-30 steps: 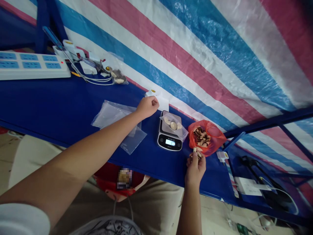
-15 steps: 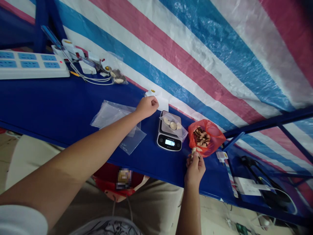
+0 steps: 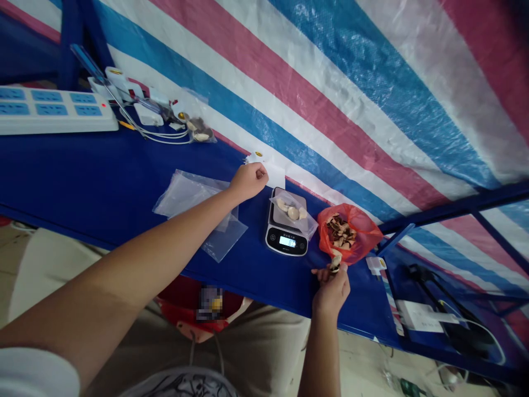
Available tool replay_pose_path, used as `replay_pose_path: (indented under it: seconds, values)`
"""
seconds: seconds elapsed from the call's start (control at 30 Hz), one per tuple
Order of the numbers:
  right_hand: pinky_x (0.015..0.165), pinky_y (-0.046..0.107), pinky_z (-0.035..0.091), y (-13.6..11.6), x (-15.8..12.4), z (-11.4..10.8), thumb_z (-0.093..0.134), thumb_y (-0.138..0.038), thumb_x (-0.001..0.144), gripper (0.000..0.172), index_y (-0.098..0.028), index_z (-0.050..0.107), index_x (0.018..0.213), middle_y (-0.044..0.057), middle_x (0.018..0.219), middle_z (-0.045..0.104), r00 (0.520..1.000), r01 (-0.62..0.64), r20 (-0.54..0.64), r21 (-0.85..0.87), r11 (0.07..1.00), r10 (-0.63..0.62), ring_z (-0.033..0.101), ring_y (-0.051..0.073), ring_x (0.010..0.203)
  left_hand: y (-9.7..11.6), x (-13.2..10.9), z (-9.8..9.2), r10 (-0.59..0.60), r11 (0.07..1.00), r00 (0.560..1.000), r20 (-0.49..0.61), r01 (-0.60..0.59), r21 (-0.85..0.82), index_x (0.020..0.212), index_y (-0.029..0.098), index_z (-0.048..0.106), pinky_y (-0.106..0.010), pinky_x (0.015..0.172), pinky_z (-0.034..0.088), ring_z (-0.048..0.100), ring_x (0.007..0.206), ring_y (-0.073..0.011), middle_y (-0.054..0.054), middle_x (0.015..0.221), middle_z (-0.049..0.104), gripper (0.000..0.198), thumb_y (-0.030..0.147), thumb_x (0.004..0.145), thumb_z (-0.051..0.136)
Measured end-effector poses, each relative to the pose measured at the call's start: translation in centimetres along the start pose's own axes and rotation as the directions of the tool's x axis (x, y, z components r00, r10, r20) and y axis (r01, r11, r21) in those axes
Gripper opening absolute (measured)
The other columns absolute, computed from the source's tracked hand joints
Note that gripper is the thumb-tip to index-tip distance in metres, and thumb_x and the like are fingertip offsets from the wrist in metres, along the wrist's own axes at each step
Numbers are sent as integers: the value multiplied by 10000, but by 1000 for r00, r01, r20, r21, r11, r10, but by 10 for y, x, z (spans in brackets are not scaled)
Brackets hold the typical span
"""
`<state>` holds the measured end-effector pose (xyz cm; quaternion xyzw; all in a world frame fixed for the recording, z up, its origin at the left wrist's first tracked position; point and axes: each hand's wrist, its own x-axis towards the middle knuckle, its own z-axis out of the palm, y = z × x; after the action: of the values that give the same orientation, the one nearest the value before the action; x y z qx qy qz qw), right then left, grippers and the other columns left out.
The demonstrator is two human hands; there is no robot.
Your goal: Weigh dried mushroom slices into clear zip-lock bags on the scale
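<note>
My right hand (image 3: 332, 292) grips a few dried mushroom pieces (image 3: 336, 260), pale with dark edges, just in front of the red plastic bag (image 3: 363, 231). Inside that open bag lies a heap of brown and cream dried mushroom pieces (image 3: 341, 230). Left of it stands a digital kitchen scale (image 3: 275, 238) with a lit display; its digits are too small to read surely. On its pan rests a clear plastic bag (image 3: 306, 223) with several pale pieces (image 3: 293, 213) in it. My left hand (image 3: 249, 181) is curled into a fist behind the scale's left side, seemingly holding nothing.
Flat clear bags (image 3: 223, 240) lie under my left forearm. Farther left are a white power strip (image 3: 53, 122), cables, and a small filled bag (image 3: 200, 131). White paper (image 3: 275, 173) lies by the striped sheet (image 3: 330, 105). A white plug (image 3: 376, 265) sits at right.
My right hand has turned, and the mushroom pieces in it now stand more upright, slightly farther right. The left hand and the scale have stayed in place.
</note>
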<state>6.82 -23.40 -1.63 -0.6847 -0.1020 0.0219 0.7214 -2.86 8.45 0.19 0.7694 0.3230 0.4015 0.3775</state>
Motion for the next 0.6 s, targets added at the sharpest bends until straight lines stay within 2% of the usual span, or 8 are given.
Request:
replay_pose_path:
  seconds: [0.07,0.23,0.43,0.6]
  values:
    - [523,284,487,0,0,0,550,-583,937,427,-202,543,744,-102,454,384,1000,6,1,-1,1000,-6,369,92,433,0,0,0,3,1000,1000,0,-3,0,809,190,690,-309,691,464,599,663,-169,-28,751,713,88,213,775,613]
    - [412,211,287,-2,-1,2,545,-606,941,441,-199,544,775,-104,446,376,998,29,63,-6,1000,-29,316,74,397,2,-1,-1,-10,1000,1000,8,10,-1,797,195,681,-312,684,462,595,657,-172,-28,736,707,75,216,777,612]
    - [404,207,272,-4,-2,4,564,-649,917,459,-197,560,838,-106,486,392,997,27,77,-39,999,-24,315,68,402,2,-1,-1,-5,1000,1000,5,5,-1,797,201,675,-309,690,464,599,669,-173,-22,728,705,71,217,780,608]
    - [384,207,248,-4,-4,5,586,-681,890,499,-187,575,818,-104,484,384,998,-12,63,-52,999,15,307,65,392,2,-1,-1,3,1000,1000,3,-3,2,791,202,670,-310,694,463,601,676,-177,-23,728,701,60,216,774,614]
